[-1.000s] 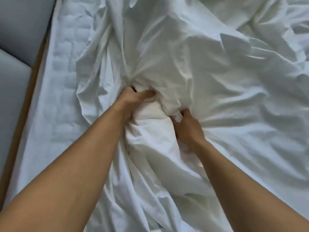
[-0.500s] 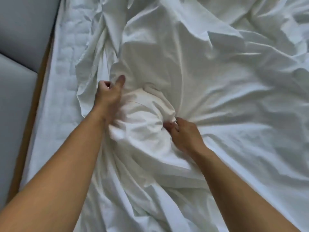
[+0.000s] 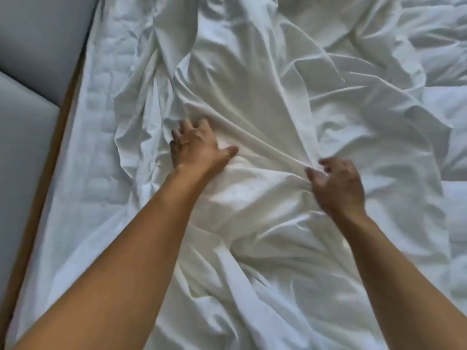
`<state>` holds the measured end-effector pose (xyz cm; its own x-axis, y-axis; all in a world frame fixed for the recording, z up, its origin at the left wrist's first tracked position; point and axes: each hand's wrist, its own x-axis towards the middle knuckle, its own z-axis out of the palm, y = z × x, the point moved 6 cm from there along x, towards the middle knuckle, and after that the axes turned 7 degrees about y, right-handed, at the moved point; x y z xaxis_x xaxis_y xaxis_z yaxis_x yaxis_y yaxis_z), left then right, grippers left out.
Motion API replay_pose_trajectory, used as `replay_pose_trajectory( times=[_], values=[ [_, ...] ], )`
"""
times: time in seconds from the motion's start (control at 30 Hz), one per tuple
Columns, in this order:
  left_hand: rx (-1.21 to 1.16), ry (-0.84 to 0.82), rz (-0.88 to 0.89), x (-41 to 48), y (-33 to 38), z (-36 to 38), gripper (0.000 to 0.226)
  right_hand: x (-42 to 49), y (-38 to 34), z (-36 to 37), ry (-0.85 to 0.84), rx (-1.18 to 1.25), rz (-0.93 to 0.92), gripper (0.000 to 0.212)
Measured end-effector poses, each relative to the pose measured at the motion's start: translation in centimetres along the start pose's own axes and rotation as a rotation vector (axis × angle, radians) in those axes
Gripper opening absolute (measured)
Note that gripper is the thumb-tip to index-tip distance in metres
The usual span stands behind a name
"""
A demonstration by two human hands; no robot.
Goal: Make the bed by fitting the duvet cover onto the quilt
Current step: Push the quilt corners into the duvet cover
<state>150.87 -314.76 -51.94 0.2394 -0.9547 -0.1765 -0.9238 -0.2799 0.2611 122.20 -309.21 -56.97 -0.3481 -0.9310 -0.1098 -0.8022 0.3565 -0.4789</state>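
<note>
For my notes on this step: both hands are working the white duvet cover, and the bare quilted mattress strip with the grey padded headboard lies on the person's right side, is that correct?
Not quite: the quilted mattress strip and grey padded headboard lie on the person's left, as the head view shows. The rest stands: the left hand and right hand are both on the white duvet cover.

Plain white duvet cover [image 3: 252, 79], white quilted-pattern mattress [image 3: 101, 117], thin orange-brown bed frame edge [image 3: 48, 157], pale grey-blue padded wall [image 3: 32, 41].
</note>
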Motion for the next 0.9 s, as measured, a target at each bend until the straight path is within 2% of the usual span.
replay_pose_trajectory(
  times=[0.03,0.07,0.13,0.17,0.23,0.3,0.37,0.4,0.43,0.47,0.53,0.57,0.6,0.63,0.7,0.73,0.77,0.83,0.9],
  values=[
    [0.015,-0.059,-0.020,-0.2,-0.9,0.7,0.052,-0.8,-2.7,0.5,-0.018,0.149,-0.085,0.046],
    [0.016,-0.086,0.018,-0.6,-1.3,1.3,0.040,-2.1,-5.0,2.0,-0.127,0.228,-0.150,0.049],
    [-0.059,-0.036,0.111,-1.6,-0.8,1.2,0.021,-5.8,-7.7,6.4,-0.431,0.134,-0.250,0.032],
    [-0.110,0.021,0.142,-2.0,-0.4,0.6,0.018,-7.3,-8.1,8.0,-0.505,0.079,-0.286,0.025],
    [-0.185,0.128,0.216,-2.7,1.1,-0.7,0.018,-7.5,-7.3,8.8,-0.447,0.073,-0.263,0.018],
    [-0.229,0.220,0.298,-3.8,3.0,-1.7,0.018,-4.7,-4.8,6.7,-0.201,0.009,-0.192,0.016],
    [-0.243,0.302,0.365,-5.5,4.6,-2.2,0.016,-1.0,-0.2,2.8,0.065,-0.059,0.026,0.017],
    [-0.239,0.291,0.372,-6.5,4.9,-2.0,0.016,0.4,2.3,0.7,0.148,-0.052,0.171,0.016],
    [-0.205,0.220,0.358,-7.4,4.8,-1.2,0.023,1.3,4.4,-0.8,0.179,-0.035,0.290,0.014],
    [-0.124,0.107,0.315,-8.5,4.1,0.0,0.037,1.6,5.5,-1.6,0.180,-0.007,0.335,0.014],
    [0.110,-0.112,0.211,-10.8,1.9,2.7,0.064,0.4,4.4,-1.9,0.231,0.112,0.209,0.015],
    [0.185,-0.146,0.189,-11.9,0.9,3.6,0.062,-1.3,2.7,-1.8,0.267,0.181,0.080,0.017],
    [0.208,-0.132,0.191,-12.5,0.4,4.2,0.050,-3.6,0.7,-1.3,0.232,0.228,-0.049,0.024],
    [0.197,-0.100,0.198,-12.8,0.1,4.3,0.035,-6.2,-0.8,0.0,0.098,0.235,-0.144,0.034],
    [0.137,-0.054,0.199,-12.7,0.1,3.9,0.018,-11.1,-1.5,3.7,-0.266,0.092,-0.243,0.055],
    [0.114,-0.041,0.208,-12.6,0.5,3.7,0.015,-12.8,-0.7,5.3,-0.389,0.008,-0.246,0.055],
    [0.086,-0.016,0.233,-12.5,1.2,3.3,0.013,-13.8,0.2,6.3,-0.450,-0.031,-0.221,0.046],
    [0.010,0.090,0.299,-12.8,3.3,2.2,0.014,-14.1,1.7,6.1,-0.451,0.009,-0.172,0.027],
    [-0.108,0.223,0.344,-13.9,5.8,1.0,0.017,-12.4,3.9,3.5,-0.267,0.046,-0.142,0.015]
  ],
)
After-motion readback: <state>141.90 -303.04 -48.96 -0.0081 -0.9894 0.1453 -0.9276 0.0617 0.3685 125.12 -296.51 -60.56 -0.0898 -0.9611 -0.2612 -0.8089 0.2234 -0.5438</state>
